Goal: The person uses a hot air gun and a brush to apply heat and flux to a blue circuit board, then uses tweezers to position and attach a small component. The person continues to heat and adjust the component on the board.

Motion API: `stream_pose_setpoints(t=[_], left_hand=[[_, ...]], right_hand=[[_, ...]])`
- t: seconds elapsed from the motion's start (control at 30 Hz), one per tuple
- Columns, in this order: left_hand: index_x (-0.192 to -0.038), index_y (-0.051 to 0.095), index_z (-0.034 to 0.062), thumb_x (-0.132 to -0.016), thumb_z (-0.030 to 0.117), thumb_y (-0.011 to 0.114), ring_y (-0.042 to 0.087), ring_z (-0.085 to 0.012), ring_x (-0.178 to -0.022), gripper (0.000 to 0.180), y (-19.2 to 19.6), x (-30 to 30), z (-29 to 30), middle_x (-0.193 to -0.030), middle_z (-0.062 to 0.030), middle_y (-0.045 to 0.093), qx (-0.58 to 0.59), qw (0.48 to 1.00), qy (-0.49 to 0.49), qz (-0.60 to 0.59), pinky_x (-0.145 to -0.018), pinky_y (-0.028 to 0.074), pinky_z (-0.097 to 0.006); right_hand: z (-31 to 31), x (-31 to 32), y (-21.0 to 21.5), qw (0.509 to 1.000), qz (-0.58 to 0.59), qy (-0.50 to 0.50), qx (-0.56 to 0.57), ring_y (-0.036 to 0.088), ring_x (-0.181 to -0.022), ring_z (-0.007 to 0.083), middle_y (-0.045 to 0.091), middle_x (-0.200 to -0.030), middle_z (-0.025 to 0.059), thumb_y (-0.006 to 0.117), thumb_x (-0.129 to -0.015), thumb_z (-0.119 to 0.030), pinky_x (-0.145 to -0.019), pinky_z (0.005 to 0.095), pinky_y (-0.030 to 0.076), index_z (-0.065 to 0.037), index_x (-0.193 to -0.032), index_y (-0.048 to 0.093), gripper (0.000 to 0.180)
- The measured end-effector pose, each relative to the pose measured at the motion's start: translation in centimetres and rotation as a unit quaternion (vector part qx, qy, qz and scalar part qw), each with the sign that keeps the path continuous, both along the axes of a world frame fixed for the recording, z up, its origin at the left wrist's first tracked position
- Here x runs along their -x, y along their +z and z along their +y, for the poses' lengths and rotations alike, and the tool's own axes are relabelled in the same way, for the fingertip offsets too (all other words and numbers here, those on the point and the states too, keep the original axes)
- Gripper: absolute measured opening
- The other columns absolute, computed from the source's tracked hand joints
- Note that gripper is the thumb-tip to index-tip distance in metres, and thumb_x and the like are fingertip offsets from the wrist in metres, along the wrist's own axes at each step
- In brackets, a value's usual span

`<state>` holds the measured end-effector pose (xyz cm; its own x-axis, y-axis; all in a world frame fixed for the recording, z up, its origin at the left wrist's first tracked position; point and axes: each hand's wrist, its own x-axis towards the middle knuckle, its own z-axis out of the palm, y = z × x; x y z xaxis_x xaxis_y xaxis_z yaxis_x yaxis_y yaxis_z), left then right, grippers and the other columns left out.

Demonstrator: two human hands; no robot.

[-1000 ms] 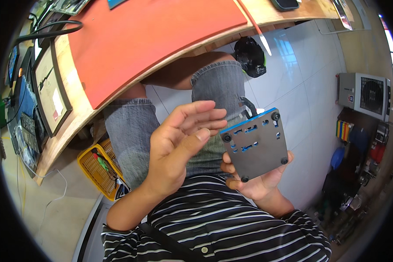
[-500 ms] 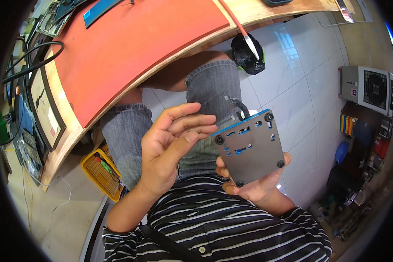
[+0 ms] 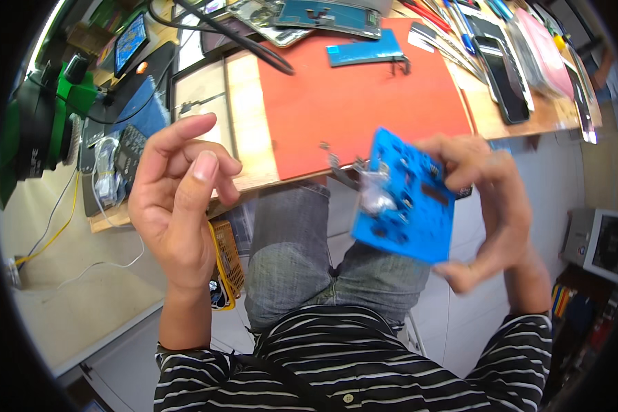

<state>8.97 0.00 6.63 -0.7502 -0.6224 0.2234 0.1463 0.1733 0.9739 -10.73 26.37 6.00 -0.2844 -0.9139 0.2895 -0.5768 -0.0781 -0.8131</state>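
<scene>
My right hand [image 3: 491,185] grips a flat blue plate-like fixture [image 3: 432,230] by its right side, over my lap at the table edge. The fixture's blue face with cutouts and dark fittings shows, somewhat smeared by motion. A shiny, clear-looking piece [image 3: 376,194] sits on its left part; I cannot tell its kind. Dark thin ribbon cables [image 3: 342,175] stick out past its left edge. To the left, my left hand [image 3: 182,196] is raised with loosely bent fingers apart and holds nothing.
The wooden table carries an orange-red mat [image 3: 302,117] with a blue phone-screen-like panel [image 3: 367,51] on it. Phones [image 3: 501,79], tweezers and pens lie at the far right. A black cable [image 3: 254,48] arches over the far left. A yellow basket [image 3: 228,257] stands below the table.
The fixture has turned from its grey, footed underside to its blue face and moved up toward the table. My left hand has moved left, away from it. The view has swung toward the table.
</scene>
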Motion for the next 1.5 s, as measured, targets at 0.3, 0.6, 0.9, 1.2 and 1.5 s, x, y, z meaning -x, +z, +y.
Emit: stream_pose_setpoints(t=[0.3,0.6,0.9,1.2,1.5], left_hand=[[-0.119,0.07,0.0022,-0.095,0.003,0.072,0.038,0.0007,-0.053,0.024,-1.8,0.9,-1.9,-0.06,0.0082,0.045,0.14,0.977,-0.001,-0.158,-0.049,0.026,-0.021],[-0.12,0.073,0.0074,-0.078,0.011,0.088,0.031,-0.0038,-0.044,0.044,-2.1,1.7,-1.7,-0.052,0.0058,0.034,0.324,0.921,-0.09,-0.196,-0.044,0.023,-0.025],[-0.109,0.074,0.007,-0.075,0.008,0.087,0.032,-0.0054,-0.038,0.036,-2.6,2.2,-2.3,-0.047,0.0056,0.033,0.382,0.9,-0.1,-0.185,-0.043,0.025,-0.025],[-0.108,0.067,0.0013,-0.08,0.011,0.08,0.065,-0.019,-0.052,0.032,-2.4,2.2,-2.3,-0.071,-0.0045,0.069,0.416,0.882,-0.114,-0.188,-0.047,0.047,-0.032],[-0.106,0.07,0.0027,-0.079,0.01,0.077,0.055,-0.0171,-0.045,0.029,-2.8,2.7,-2.7,-0.056,-0.0023,0.054,0.448,0.867,-0.127,-0.176,-0.044,0.041,-0.032]], right_hand=[[-9.2,3.5,-2.4,0.981,0.173,0.081,-0.039,0.058,-0.113,0.0374,0.062,-0.13,0.0163,0.083,-0.059,-0.011,-0.102,0.0485,0.046,-0.009,-0.117,0.055,0.065],[-9.0,3.1,-0.7,0.975,0.183,0.057,-0.11,0.054,-0.136,0.0416,0.056,-0.148,0.0236,0.098,-0.058,-0.027,-0.112,0.0507,0.037,-0.002,-0.145,0.051,0.102],[-9.8,1.6,0.7,0.968,0.222,0.005,-0.12,0.064,-0.115,0.0341,0.067,-0.126,0.0174,0.095,-0.062,-0.02,-0.102,0.0449,0.043,-0.003,-0.13,0.064,0.077],[-12.0,-1.0,-0.5,0.974,0.204,-0.049,-0.081,0.059,-0.078,0.0252,0.06,-0.083,0.0082,0.082,-0.077,-0.004,-0.071,0.0365,0.043,-0.005,-0.1,0.076,0.023],[-13.0,0.3,-1.1,0.978,0.197,0.018,-0.064,0.057,-0.077,0.0261,0.06,-0.083,0.0066,0.081,-0.073,-0.004,-0.069,0.0372,0.042,-0.006,-0.097,0.076,0.024]])
